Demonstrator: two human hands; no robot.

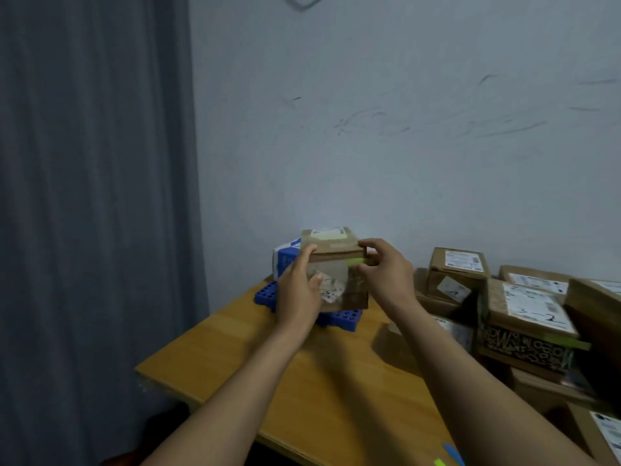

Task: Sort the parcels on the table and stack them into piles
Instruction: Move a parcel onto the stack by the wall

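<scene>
While gripped: parcel (332,253) atop pile.

Both bare arms reach out straight ahead, side by side. The left hand (300,290) is turned with its back toward the camera, fingers curled forward and thumb pointing in toward the other hand. The right hand (386,269) sits just beside it and a little higher, fingers bent and pinched in toward the left hand. The two hands are close but not touching.
</scene>
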